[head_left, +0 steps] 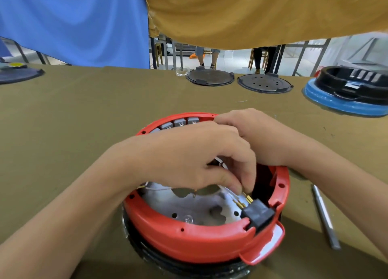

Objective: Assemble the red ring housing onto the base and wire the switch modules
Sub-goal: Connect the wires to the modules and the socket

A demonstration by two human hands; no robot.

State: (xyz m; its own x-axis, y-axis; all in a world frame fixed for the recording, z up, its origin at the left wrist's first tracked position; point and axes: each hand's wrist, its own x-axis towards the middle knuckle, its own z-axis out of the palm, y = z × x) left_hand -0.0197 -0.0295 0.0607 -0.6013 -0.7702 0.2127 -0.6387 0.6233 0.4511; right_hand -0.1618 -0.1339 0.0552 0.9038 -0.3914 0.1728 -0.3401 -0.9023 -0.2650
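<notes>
The red ring housing point(189, 238) is seen already seated on the dark base point(189, 266), near the front edge of the tabletop point(73, 115). Inside it a silvery metal plate point(195, 207) is exposed, and a black connector block point(259, 213) with brass terminals point(248, 199) is set into a notch in the near right wall. A row of grey switch modules point(180, 123) is lined along the far inner wall.

The wiring step is judged to be in hand – the left hand point(195, 159) is curled over the ring, thumb and forefinger pinched on something small right at the brass terminals, probably a wire end, though the lead itself cannot be made out. The right hand point(249, 131) is laid over the far rim beside the switch modules, fingers curled; whether anything is held in it cannot be told. A thin white wire point(157, 188) is seen trailing across the plate.

The next move would call for a straight, careful push of the lead onto its terminal, with the ring kept steady.

Further out, a slim metal tool point(325, 215) lies to the right, two dark round plates point(211, 77) point(264, 83) at the far edge, and a black housing on a blue ring point(344, 102) at far right.
</notes>
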